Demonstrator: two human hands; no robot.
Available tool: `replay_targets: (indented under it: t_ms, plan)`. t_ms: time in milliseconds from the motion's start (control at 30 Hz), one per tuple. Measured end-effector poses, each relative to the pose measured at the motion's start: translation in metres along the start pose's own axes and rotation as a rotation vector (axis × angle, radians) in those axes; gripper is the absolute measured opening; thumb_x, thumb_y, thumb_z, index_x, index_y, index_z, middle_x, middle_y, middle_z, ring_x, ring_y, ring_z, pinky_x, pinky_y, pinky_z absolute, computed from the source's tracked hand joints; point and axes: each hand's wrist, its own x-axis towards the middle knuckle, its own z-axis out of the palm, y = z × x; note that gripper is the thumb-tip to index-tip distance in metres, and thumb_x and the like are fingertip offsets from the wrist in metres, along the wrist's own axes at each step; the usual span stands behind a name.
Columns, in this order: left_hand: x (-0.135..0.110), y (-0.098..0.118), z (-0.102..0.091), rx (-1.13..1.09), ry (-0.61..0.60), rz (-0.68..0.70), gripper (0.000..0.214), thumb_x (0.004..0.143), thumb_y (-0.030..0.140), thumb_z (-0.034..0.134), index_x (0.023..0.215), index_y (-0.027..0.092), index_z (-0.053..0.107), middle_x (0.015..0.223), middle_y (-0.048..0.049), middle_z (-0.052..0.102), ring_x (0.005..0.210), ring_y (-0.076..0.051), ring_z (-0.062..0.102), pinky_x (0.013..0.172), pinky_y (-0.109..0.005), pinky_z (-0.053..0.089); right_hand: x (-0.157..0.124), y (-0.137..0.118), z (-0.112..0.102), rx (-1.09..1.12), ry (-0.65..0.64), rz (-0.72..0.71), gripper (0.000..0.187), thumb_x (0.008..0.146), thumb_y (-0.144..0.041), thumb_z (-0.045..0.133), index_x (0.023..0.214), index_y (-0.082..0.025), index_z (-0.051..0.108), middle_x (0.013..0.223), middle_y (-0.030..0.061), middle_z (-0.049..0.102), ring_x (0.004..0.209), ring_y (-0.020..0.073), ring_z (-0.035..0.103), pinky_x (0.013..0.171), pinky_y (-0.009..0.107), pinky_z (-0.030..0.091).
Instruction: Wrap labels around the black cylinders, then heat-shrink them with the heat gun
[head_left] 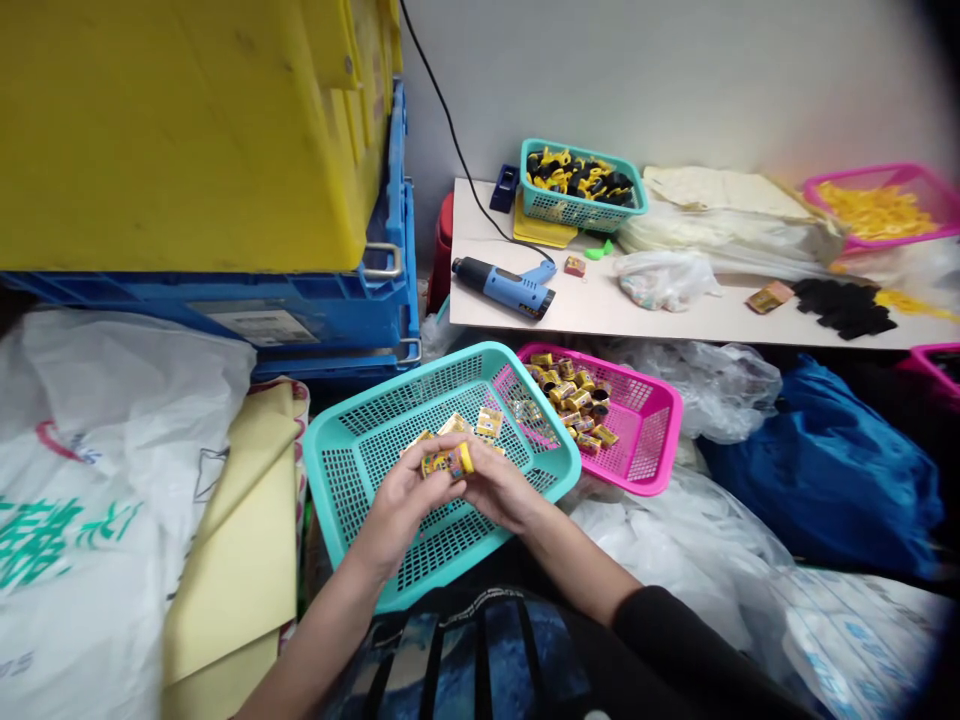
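Above a turquoise plastic basket [336,412], my two hands come together on a small yellow cylinder with a colourful printed label [445,462]. My left hand [405,500] is closed on its left end, thumb along the near side. Around the other end, by the yellow rim, the fingers of my right hand [501,490] are closed. A few flat gold printed pieces [490,421] lie in the basket beyond my hands, partly hidden by them. Beside it, a pink basket [651,440] holds many similar small yellow cylinders [574,397], some showing dark ends.
On the white table [585,310] lie a blue heat gun [506,287] with a black cord and a turquoise basket [585,208] of yellow and black parts. Stacked blue crates [300,320] rise at left. Plastic bags [675,540] and a blue bag [825,465] fill the right.
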Motion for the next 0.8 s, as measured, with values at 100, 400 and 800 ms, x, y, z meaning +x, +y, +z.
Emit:
replay_targets:
  t_ms: [100,400,800]
  plan:
    - [0.002,-0.003,0.007,0.214,0.134,0.112,0.028,0.068,0.026,0.078,0.094,0.020,0.069,0.114,-0.0064,0.071,0.112,-0.024,0.063,0.101,-0.038,0.049,0.000,0.003,0.002,-0.012,-0.035,-0.050,0.044,0.078,-0.052,0.070,0.107,-0.020,0.062,0.103,0.0067,0.063,0.099,0.0185,0.059,0.087,0.033,0.049]
    - [0.002,-0.003,0.012,0.277,0.184,0.104,0.027,0.064,0.024,0.079,0.089,0.020,0.069,0.101,-0.0037,0.075,0.097,-0.023,0.069,0.091,-0.037,0.054,0.001,0.011,0.007,0.020,0.013,-0.081,0.046,0.072,-0.056,0.074,0.098,-0.021,0.059,0.102,0.0045,0.062,0.095,0.0165,0.059,0.085,0.030,0.047]
    - [0.010,-0.008,0.000,0.792,0.135,0.518,0.018,0.079,0.032,0.071,0.097,0.028,0.071,0.127,-0.0049,0.057,0.105,-0.022,0.061,0.094,-0.040,0.051,-0.003,-0.008,0.004,-0.279,0.020,-0.149,0.054,0.075,-0.059,0.069,0.111,-0.020,0.061,0.104,0.0048,0.064,0.092,0.0157,0.062,0.086,0.031,0.047]
